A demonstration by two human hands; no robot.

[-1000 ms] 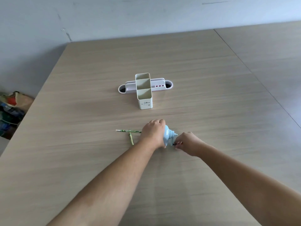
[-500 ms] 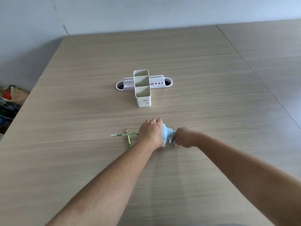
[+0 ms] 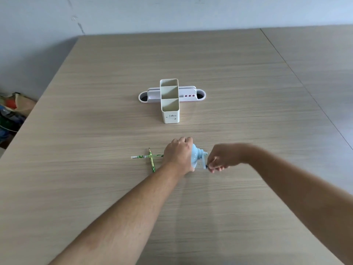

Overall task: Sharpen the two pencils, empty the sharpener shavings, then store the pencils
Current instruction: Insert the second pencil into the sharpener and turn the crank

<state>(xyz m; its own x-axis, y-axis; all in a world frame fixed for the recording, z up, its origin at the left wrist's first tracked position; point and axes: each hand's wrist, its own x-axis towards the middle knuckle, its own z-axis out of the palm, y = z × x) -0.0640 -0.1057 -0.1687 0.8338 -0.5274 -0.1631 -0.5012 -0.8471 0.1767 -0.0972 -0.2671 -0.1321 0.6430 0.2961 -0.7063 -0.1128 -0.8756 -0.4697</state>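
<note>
A light blue crank sharpener stands on the wooden table. My left hand clamps over its body from the left. My right hand pinches the crank handle, which points down. One green pencil lies level and runs under my left hand toward the sharpener. A second green pencil lies across it, its sharp tip pointing away from me. A cream pencil holder with three compartments stands farther back.
A white and purple oblong tray lies behind the pencil holder. A seam splits the table from a second tabletop on the right. Bags sit on the floor past the left table edge.
My right hand has swung the crank round, up to the sharpener's axle and down again to the bottom. My left hand has stayed on the sharpener. The camera view shifted slightly.
</note>
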